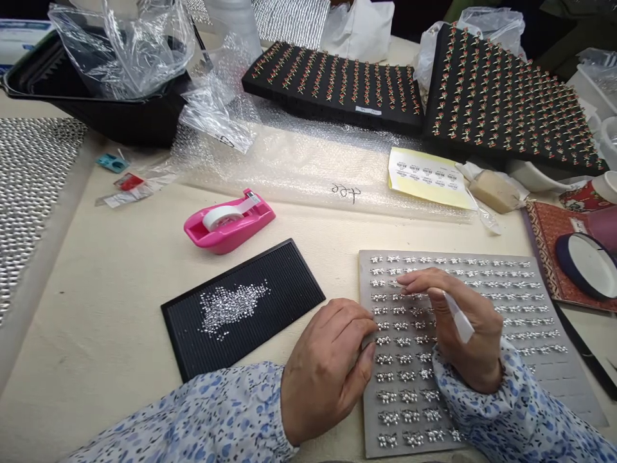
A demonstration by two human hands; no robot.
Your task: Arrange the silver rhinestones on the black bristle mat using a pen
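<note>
My left hand (pixel 328 366) rests at the left edge of a grey foam board (pixel 569 392), its bent fingertips and thumb holding that edge. Rows of small silvery jewellery pieces (pixel 405 376) with clear stones are set in the board. Over the upper left rows, my right hand (pixel 463 321) is closed, thumb and fingers together, the index fingertip down at a piece. Whatever is in the pinch is too small or hidden to make out. A white strip (pixel 459 318) sticks out by the thumb. Loose clear stones (pixel 234 307) lie on a black ridged tray (pixel 289 276) left of the board.
A pink tape dispenser (pixel 230 222) stands behind the tray. Two black foam boards (pixel 332 80) of red-stoned pieces are at the back. A yellow label sheet (pixel 429 179) lies on bubble wrap (pixel 308 164). A black bin (pixel 120 122) stands back left, a dark round lid (pixel 585 263) far right.
</note>
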